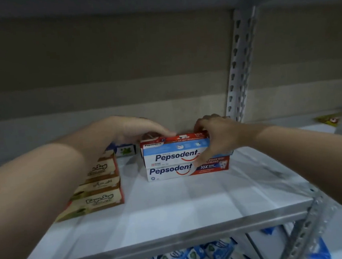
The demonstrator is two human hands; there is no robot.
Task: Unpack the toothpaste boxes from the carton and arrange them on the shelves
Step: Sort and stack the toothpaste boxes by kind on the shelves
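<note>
The top toothpaste box [176, 152] sits on another; the right hand [218, 135] grips its end, the left hand [137, 130] lies flat on it. Line up the edges.

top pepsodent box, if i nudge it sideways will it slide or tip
The top Pepsodent box lies flat on the lower Pepsodent box, so it should probably slide rather than tip. Its glossy card faces likely offer little friction. It looks like stiff carton, so the right hand can probably push it without crushing it.
</note>
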